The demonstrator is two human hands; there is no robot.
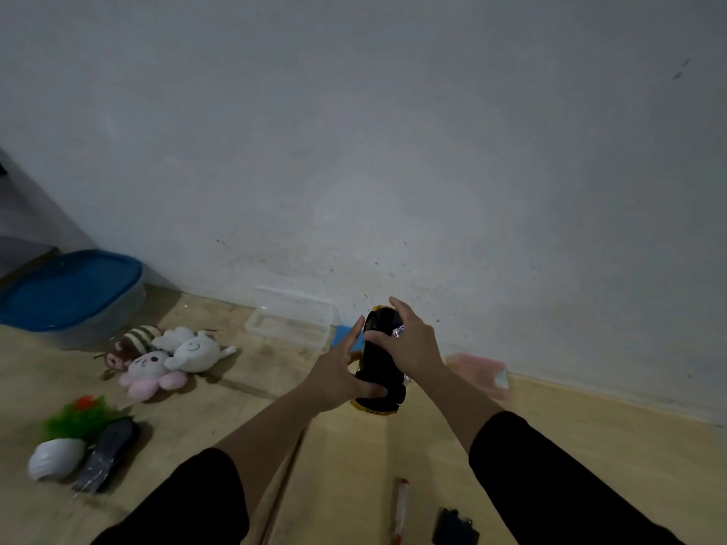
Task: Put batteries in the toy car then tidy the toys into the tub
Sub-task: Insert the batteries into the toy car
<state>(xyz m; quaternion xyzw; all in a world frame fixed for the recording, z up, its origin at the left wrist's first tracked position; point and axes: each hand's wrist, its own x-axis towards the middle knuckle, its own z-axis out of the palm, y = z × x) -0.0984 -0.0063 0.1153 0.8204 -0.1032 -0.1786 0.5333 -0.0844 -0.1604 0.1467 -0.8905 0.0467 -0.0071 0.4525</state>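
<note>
I hold a black toy car (379, 371) with yellow trim upright in front of me, above the wooden floor. My left hand (334, 377) supports its lower part, with the thumb laid across the body and the fingers stretched up along its left side. My right hand (409, 350) grips the upper end from the right, fingers curled over the top. A small white and red item (399, 332) shows at my right fingers; I cannot tell what it is. The tub (71, 293), a clear one under a blue lid, stands at the far left by the wall.
Several plush toys (169, 356) lie left of centre. A green fuzzy toy (78, 418), a white shell-like piece (55, 460) and a dark flat object (110, 450) lie nearer me. A clear plastic box (289, 322) and a pink box (482, 371) sit by the wall. A screwdriver (400, 509) and a small black part (454, 527) lie below my arms.
</note>
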